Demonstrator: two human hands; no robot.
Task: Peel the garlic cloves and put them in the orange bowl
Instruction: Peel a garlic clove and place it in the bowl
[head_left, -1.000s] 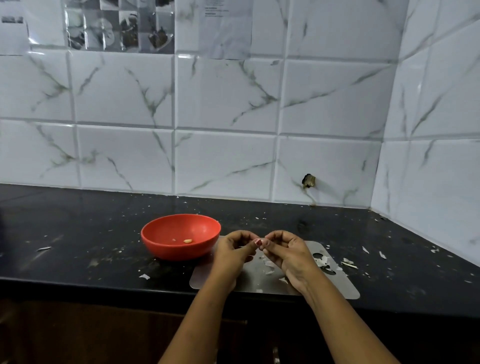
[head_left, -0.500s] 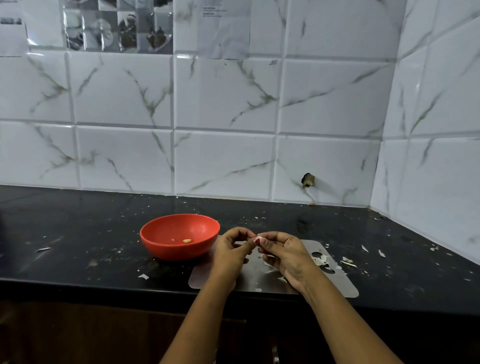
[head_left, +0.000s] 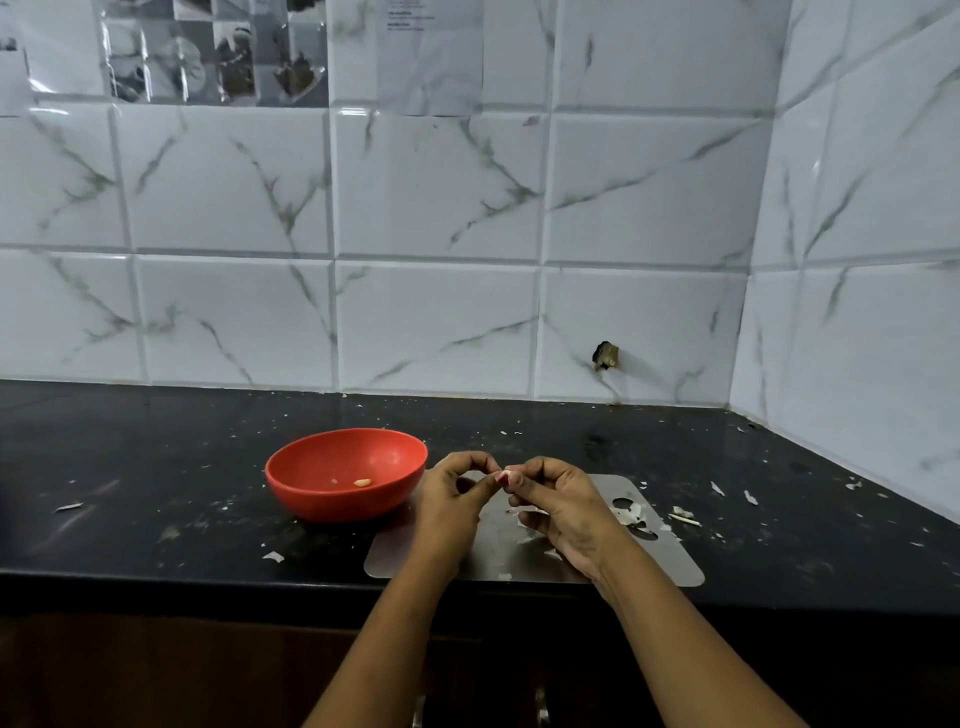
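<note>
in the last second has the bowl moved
No. The bowl keeps its place by the far left corner of the board; only the camera shifted.

The bowl (head_left: 332, 506) is more red-orange really: round, glossy, sitting upright on the dark desk (head_left: 156, 493). One peeled clove (head_left: 362, 482), small and pale yellow, lies inside near the bottom. A second clove (head_left: 503, 475) is just right of the bowl, pinched between left hand (head_left: 449, 499) and right hand (head_left: 558, 501); only a whitish bit shows.

Orange bowl (head_left: 337, 504), perhaps touching left hand (head_left: 449, 501)
</note>
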